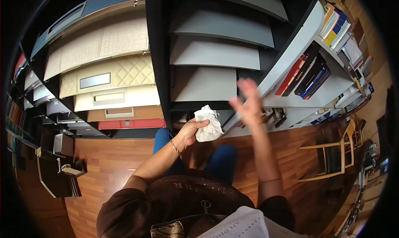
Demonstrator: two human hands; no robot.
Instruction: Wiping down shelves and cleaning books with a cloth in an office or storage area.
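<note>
Left hand (188, 132) gripping a crumpled white cloth (208, 124), right hand (248, 101) open, blurred, holding nothing, beside grey shelf panels (203, 84)

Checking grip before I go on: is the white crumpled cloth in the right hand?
No, the left hand holds the white crumpled cloth, while the right hand is raised, open and blurred, holding nothing.

Left hand (188, 132) fisted, arm bent; right hand (248, 100) raised, fingers spread, blurred.
</note>
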